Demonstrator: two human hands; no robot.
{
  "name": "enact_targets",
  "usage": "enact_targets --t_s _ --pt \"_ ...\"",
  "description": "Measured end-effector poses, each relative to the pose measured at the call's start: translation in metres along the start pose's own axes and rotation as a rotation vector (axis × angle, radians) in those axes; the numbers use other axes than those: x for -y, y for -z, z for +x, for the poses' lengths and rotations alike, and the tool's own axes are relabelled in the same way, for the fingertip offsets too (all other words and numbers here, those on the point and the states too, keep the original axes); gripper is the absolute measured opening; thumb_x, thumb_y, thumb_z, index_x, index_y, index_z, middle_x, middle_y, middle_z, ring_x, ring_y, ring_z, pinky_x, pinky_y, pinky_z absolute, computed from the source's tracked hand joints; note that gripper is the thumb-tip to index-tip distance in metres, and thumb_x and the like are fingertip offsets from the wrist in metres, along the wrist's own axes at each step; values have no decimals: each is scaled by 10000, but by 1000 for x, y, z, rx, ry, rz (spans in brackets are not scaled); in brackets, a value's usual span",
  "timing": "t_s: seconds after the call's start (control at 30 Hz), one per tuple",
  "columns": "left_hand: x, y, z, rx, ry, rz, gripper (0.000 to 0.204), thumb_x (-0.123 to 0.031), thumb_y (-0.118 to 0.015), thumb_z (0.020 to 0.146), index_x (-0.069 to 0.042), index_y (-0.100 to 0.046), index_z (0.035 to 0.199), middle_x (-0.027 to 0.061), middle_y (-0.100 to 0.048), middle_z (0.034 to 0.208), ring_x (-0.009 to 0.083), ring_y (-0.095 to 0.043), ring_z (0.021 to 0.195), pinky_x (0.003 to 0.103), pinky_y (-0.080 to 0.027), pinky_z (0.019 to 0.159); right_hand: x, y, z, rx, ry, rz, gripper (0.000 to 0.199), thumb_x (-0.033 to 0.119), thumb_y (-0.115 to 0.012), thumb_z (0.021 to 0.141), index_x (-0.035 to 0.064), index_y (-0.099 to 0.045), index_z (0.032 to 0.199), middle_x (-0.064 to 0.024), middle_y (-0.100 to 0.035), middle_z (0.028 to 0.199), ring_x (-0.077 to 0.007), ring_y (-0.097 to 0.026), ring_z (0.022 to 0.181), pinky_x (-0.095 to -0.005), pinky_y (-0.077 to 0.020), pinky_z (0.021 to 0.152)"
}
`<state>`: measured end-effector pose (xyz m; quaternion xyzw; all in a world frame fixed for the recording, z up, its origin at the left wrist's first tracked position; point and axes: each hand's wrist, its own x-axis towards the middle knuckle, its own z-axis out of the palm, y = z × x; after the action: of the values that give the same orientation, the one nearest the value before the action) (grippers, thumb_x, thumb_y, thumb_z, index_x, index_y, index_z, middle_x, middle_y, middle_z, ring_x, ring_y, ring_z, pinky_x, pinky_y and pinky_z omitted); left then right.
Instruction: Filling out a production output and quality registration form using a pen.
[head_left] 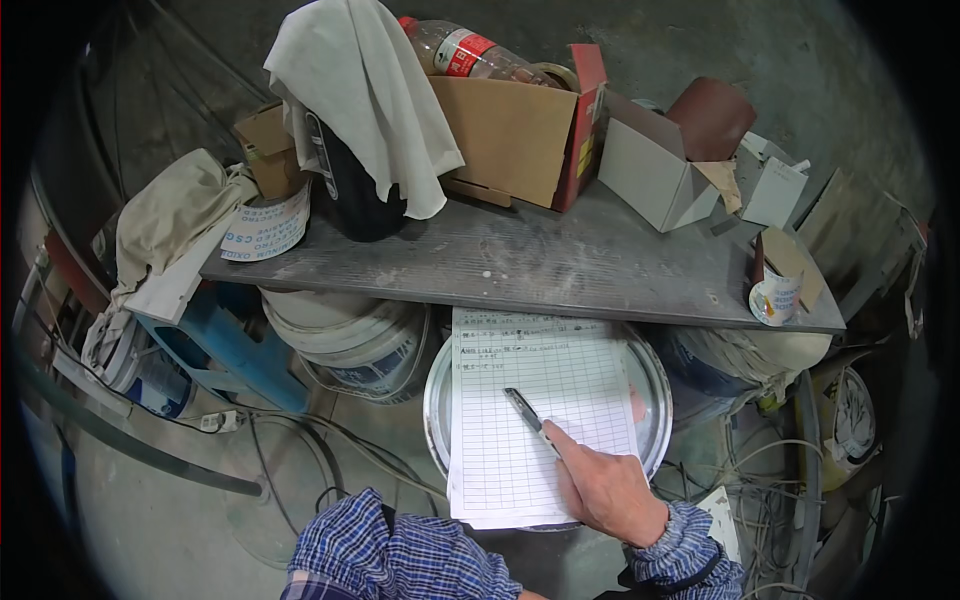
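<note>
Holding one pen (530, 415) in the bent fingers (563, 440) of the right hand (612, 490), over one visible ruled sheet (540, 440) on a round lid (436, 420). Cannot tell the state of the left hand, cut off at the lower edge beyond its checked sleeve (400, 545). Counting on the bench (520, 260) one bottle (480, 52), partly hidden by one carton (510, 130).

A white rectangular paper sheet (545, 430) bears dark grid lines. The gathered cloth sleeves (430, 555) show blue-and-white checks.
</note>
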<state>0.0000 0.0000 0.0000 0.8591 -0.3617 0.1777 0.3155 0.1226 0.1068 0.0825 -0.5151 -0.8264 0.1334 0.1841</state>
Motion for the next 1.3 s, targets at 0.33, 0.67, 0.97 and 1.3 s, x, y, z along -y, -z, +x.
enact_targets --t_s 0.33,0.67,0.97,1.3 --pt "-4 3 1 12 33 -19 213 -196 -592 775 -53 -679 643 123 -644 601 290 -633 567 417 -468 532 -1 -3 -1 -29 29 20 617 62 -619 833 -25 -431 1414 -113 -647 759 -253 -643 573 -374 -497 487" --pt "-5 3 2 13 41 -30 216 -201 -590 780 -63 -675 638 116 -641 595 285 -634 564 414 -462 524 -2 -4 0 -23 34 4 629 63 -622 828 -18 -431 1421 -107 -645 747 -239 -642 561 -370 -487 465" --pt "-4 5 3 19 32 -25 210 -195 -599 766 -58 -674 626 115 -640 592 279 -635 560 409 -458 515 1 1 0 24 -7 4 630 65 -622 825 -16 -431 1420 -109 -647 757 -242 -642 566 -375 -491 473" --pt "-4 6 4 44 53 -38 213 -188 -600 766 -51 -674 620 121 -642 590 285 -635 557 417 -463 509 1 0 1 23 6 6 626 68 -617 826 -11 -428 1418 -114 -637 752 -263 -643 583 -388 -494 488"
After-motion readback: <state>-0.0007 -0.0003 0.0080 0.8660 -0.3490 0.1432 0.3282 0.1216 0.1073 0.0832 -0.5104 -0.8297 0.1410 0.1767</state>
